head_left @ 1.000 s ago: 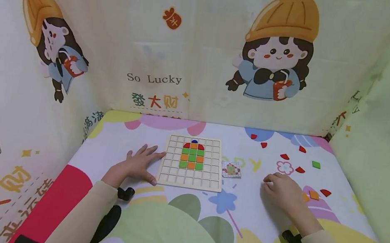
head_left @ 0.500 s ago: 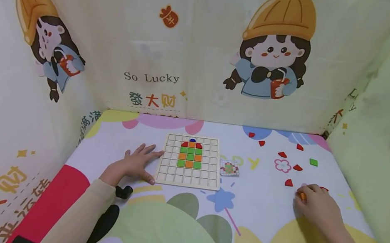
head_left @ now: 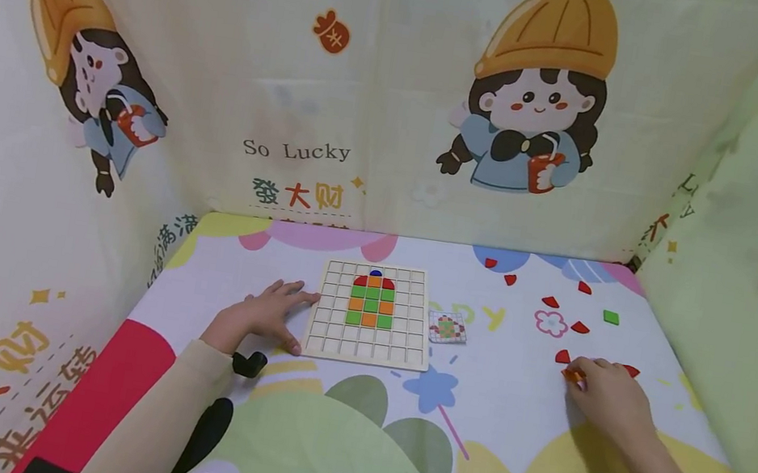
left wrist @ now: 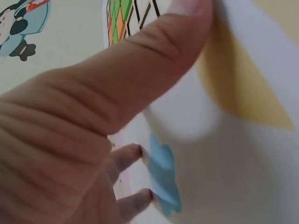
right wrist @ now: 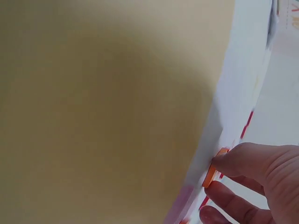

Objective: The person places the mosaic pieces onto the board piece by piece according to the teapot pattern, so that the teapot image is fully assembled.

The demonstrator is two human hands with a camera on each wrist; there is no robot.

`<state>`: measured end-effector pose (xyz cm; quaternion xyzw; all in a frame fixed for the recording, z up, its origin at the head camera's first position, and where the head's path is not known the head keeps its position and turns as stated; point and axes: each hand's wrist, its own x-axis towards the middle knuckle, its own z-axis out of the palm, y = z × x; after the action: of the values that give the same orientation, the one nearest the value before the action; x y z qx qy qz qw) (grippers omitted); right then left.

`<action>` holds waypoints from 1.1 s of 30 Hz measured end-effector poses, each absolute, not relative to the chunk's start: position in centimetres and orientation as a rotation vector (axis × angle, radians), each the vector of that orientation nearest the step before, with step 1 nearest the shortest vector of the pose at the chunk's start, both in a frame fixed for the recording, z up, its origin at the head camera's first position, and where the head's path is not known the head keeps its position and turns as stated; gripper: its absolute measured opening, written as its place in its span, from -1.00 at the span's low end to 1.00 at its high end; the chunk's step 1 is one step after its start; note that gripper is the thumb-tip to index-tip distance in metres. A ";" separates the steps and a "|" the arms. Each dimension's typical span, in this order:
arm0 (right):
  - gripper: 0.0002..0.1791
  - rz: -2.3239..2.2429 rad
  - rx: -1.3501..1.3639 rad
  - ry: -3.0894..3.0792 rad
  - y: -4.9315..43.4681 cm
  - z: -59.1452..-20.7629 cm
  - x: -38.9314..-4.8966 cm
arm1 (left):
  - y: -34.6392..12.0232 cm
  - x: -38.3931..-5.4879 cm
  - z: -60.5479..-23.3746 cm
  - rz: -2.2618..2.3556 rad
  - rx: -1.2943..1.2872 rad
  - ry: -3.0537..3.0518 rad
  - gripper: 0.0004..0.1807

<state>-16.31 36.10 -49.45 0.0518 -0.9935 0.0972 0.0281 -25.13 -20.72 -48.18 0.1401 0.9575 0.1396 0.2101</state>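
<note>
A pale square grid board (head_left: 366, 345) lies on the table with green, orange, red and blue tiles (head_left: 372, 301) set in its upper middle cells. My left hand (head_left: 260, 317) rests at the board's left side, fingers spread and straight; in the left wrist view its thumb (left wrist: 154, 51) reaches to the board's edge. My right hand (head_left: 612, 398), over to the right, pinches an orange tile (right wrist: 211, 173) between thumb and fingertips. Its fingers partly hide the tile, so I cannot tell whether a second one is with it. A small pattern card (head_left: 448, 328) lies against the board's right side.
Several red tiles (head_left: 580, 327) are scattered at the right and back right, one (head_left: 563, 356) just beyond my right fingertips. A green square tile (head_left: 611, 317) lies farther right. Printed cloth walls (head_left: 398, 109) rise behind the table and at both sides.
My right hand has moved right from beside the card to the orange tiles, picked up an orange tile, then shifted slightly left with it. My left hand stays by the board.
</note>
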 end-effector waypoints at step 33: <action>-0.82 0.389 0.355 -2.949 25.3 -49.7 -20.1 | -19.8 -24.6 -48.3 0.369 0.148 2.612 0.23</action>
<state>-20.06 25.34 -49.73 0.1181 -0.9818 0.1296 0.0731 -24.63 -19.84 -48.27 0.0544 0.9580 0.1352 0.2472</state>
